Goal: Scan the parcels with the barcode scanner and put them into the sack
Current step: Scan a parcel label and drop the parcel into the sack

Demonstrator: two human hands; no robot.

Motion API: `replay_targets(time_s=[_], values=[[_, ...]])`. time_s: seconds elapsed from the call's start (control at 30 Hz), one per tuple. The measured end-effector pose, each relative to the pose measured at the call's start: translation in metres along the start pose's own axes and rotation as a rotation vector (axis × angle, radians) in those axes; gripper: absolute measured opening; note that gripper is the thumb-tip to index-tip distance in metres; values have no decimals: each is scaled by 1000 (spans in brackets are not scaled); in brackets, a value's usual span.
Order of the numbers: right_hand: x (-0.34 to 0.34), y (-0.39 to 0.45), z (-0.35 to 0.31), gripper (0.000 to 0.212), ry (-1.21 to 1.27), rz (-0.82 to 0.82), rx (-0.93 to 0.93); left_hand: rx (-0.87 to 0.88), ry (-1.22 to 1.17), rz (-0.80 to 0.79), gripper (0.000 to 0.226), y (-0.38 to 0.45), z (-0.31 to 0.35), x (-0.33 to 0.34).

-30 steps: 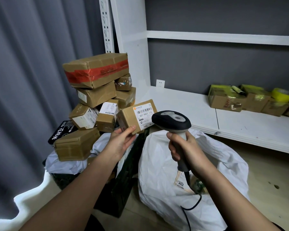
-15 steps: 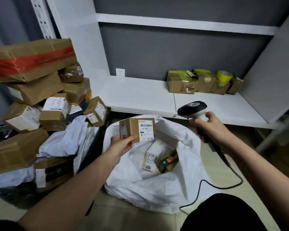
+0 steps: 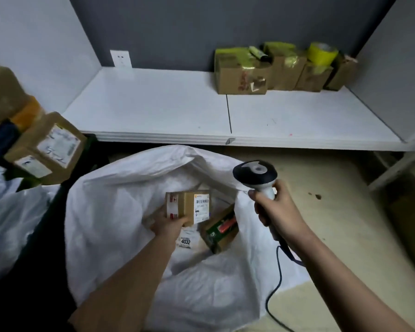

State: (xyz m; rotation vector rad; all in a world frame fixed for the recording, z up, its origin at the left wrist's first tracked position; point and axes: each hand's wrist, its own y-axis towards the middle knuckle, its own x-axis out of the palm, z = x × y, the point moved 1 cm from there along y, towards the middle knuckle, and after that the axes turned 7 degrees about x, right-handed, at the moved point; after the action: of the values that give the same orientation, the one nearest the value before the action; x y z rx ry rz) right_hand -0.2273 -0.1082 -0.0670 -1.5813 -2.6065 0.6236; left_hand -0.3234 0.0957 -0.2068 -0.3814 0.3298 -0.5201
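Brown cardboard parcel with a white barcode label [image 3: 188, 207] sits inside the mouth of the open white woven sack [image 3: 120, 212], gripped from below by the left hand [image 3: 169, 225] (fingers curled round its lower edge). Right hand [image 3: 277, 208], just beside the sack's rim, clasps the black-headed, white-handled barcode scanner [image 3: 255, 174].

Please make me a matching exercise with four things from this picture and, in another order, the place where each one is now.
Things:
1. barcode scanner
2. small brown parcel
3. roll of yellow tape
4. wall socket

Places:
A. on the boxes on the white shelf
B. held by the left hand in the mouth of the white sack
C. on the grey wall
D. in the right hand

Pairs: 1-D, 2-B, 3-A, 4-C
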Motion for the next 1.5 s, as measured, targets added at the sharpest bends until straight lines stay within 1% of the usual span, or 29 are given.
replay_targets(time_s=[0.07, 0.13, 0.3, 0.37, 0.4, 0.43, 0.47, 0.5, 0.53, 0.57, 0.63, 0.7, 0.77, 0.87, 0.93, 1.1, 1.13, 1.2, 1.3, 1.43, 1.5], values=[[0, 13, 11, 27, 38, 14, -8, 24, 17, -25, 49, 29, -18, 19], [0, 24, 20, 28, 56, 28, -25, -4, 55, -53, 52, 58, -41, 40], [7, 44, 36, 29, 86, 7, -17, -37, 114, -80, 57, 72, -46, 83], [11, 50, 42, 31, 92, 5, -7, -44, 147, -142, 63, 82, -55, 96], [13, 51, 44, 32, 92, 4, 0, -51, 178, -190, 68, 87, -61, 102], [14, 53, 46, 33, 88, 2, 6, -62, 201, -246, 68, 91, -66, 107], [14, 53, 48, 33, 79, 1, 12, -71, 218, -297, 60, 91, -65, 109], [15, 53, 49, 33, 65, 0, 18, -75, 237, -346, 46, 89, -61, 109], [15, 52, 49, 32, 54, -3, 24, -76, 261, -374, 35, 86, -55, 107], [16, 51, 50, 32, 49, -5, 29, -69, 276, -394, 28, 82, -48, 104], [16, 48, 49, 32, 29, -9, 43, -76, 319, -386, 26, 77, -35, 96], [16, 41, 46, 31, -4, -21, 53, -76, 338, -384, 18, 68, -18, 81], [15, 28, 36, 29, -23, -27, 59, -84, 317, -401, 10, 52, 0, 60], [13, 6, 11, 29, -51, -18, 61, -89, 246, -391, 19, 15, 31, 16], [16, -17, -10, 29, -66, -23, 58, -79, 229, -379, 20, -18, 52, -24], [38, -88, -79, 31, -84, -77, -62, 62, 194, -319, 13, -95, 107, -121], [44, -104, -91, 29, -106, -104, -88, 89, 179, -303, 12, -109, 116, -141], [56, -133, -113, 23, -114, -157, -131, 143, 172, -256, 12, -135, 131, -175], [84, -174, -139, 23, -58, -247, -168, 221, 136, -165, 8, -168, 147, -229], [134, -213, -159, 21, 15, -357, -146, 330, 140, -40, 17, -196, 159, -299], [162, -229, -163, 21, 41, -406, -136, 378, 139, 61, 7, -203, 161, -336]])
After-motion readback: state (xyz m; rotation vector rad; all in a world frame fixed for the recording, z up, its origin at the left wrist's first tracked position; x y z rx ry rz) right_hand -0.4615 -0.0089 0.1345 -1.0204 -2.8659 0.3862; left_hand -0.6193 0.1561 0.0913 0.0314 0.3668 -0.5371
